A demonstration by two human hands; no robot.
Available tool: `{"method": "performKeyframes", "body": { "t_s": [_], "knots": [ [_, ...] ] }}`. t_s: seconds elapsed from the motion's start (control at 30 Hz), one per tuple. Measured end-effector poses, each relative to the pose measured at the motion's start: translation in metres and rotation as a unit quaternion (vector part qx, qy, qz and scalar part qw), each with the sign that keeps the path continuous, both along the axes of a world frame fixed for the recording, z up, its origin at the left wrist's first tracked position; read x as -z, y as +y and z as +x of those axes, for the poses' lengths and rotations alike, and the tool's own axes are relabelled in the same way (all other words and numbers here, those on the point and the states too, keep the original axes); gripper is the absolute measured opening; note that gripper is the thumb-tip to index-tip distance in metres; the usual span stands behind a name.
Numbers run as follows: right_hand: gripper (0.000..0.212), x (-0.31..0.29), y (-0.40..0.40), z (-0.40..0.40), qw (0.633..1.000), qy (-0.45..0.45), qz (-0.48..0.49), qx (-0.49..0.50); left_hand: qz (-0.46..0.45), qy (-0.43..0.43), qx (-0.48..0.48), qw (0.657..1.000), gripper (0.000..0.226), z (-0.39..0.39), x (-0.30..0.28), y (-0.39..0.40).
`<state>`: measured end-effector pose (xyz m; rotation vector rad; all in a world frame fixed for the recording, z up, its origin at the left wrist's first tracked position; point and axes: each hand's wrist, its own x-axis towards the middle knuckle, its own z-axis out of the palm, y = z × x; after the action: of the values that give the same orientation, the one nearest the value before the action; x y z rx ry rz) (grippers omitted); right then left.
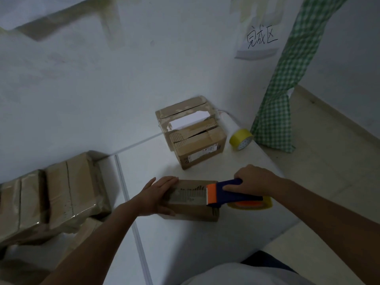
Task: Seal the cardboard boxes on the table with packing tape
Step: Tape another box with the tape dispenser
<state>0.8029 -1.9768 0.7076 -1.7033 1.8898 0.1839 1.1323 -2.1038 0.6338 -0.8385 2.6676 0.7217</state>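
A small cardboard box (191, 211) lies on the white table (185, 243) in front of me. My left hand (158, 195) rests on the box's left end, fingers straight over its top and thumb down its near side. My right hand (254, 179) grips the blue handle of a tape dispenser (232, 194). The dispenser's orange blade end sits on the box's top at the right, and its yellow tape roll hangs past the box's right edge. A strip of tape (188, 195) covers the box's top.
Two more cardboard boxes (197, 149) stand at the back of the table, one behind the other. A spare yellow tape roll (241, 139) stands near the table's right edge. Stacked cardboard boxes (51, 194) fill the left side. A green checked cloth (287, 83) hangs at the right.
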Motion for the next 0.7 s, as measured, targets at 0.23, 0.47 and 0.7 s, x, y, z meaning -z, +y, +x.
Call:
{"method": "performKeyframes", "body": {
  "t_s": [0.23,0.47,0.7],
  "knots": [
    [0.061,0.021,-0.006,0.035,0.999,-0.029,-0.02,0.027,-0.006,-0.074,-0.012,0.997,0.111,0.024,-0.018,-0.024],
    [0.063,0.043,-0.018,0.094,0.994,-0.055,-0.045,0.078,0.04,-0.142,-0.217,0.965,0.074,0.018,-0.025,-0.014],
    [0.065,0.045,-0.016,0.088,0.992,-0.093,-0.029,0.075,-0.104,-0.072,-0.287,0.95,0.068,0.008,0.014,0.025]
  ]
}}
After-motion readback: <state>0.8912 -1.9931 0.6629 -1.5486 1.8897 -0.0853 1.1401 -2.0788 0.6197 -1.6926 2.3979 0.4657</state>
